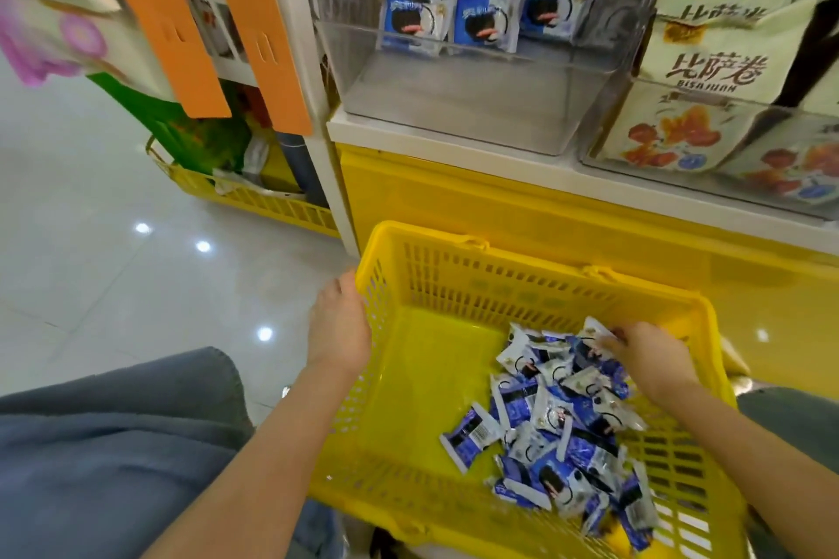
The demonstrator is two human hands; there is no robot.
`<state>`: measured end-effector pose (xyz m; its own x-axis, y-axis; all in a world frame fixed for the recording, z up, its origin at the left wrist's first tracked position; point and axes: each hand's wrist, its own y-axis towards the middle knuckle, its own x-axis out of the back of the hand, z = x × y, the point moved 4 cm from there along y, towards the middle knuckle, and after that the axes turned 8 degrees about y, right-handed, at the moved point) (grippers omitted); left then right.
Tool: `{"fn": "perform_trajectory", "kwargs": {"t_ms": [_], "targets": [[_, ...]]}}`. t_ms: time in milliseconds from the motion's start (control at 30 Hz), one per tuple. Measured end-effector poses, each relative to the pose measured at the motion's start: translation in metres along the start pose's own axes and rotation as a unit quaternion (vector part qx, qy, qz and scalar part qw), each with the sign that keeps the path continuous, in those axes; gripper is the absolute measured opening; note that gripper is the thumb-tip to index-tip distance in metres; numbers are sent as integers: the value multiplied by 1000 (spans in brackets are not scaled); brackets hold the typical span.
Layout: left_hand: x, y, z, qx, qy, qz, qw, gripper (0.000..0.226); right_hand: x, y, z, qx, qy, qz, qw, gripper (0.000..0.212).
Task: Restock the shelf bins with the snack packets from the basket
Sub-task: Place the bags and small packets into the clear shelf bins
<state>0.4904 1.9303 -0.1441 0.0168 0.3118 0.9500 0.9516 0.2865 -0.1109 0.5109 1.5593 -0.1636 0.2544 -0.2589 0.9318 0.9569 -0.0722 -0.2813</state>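
The right hand [644, 354] is down in the heap, fingers curled round a few snack packets [558, 427] at its far edge. The left hand [338, 327] grips the rim of the yellow basket [454, 286], steadying it. The packets look light, crinkly and slick, probably brittle inside, so a loose handful by the flat bodies seems wise. The clear shelf bin [454, 104] above holds only a few
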Motion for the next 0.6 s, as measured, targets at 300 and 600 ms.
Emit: {"fn": "perform_trajectory", "kwargs": {"t_ms": [300, 600], "targets": [[-18, -62, -95, -181, -249, 266, 914, 69, 41, -57, 73, 190, 174, 45, 965, 15], [-28, -87, -114, -178, -357, 335, 854, 37, 48, -81, 80, 145, 414, 76, 895, 13]]}}
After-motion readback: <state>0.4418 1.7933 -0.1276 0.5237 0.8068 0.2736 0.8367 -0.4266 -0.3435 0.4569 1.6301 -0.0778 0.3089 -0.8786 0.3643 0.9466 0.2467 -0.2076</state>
